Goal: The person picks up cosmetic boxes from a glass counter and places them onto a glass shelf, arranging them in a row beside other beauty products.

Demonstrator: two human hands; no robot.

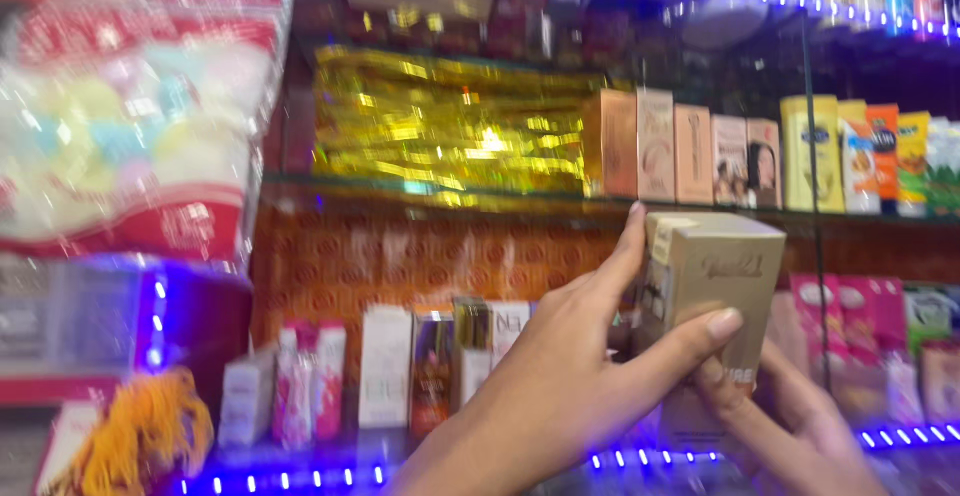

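Open air before the shelves; upright cartons [690, 151] crowding the glass shelf [420, 193] behind.

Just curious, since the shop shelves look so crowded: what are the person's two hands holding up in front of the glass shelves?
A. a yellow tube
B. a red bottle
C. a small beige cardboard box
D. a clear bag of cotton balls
C: the left hand and the right hand both grip the small beige cardboard box.

I see motion blur everywhere, worst at left; blue LED strips [300, 478] glow along shelf edges, gold foil [450, 126] glares.
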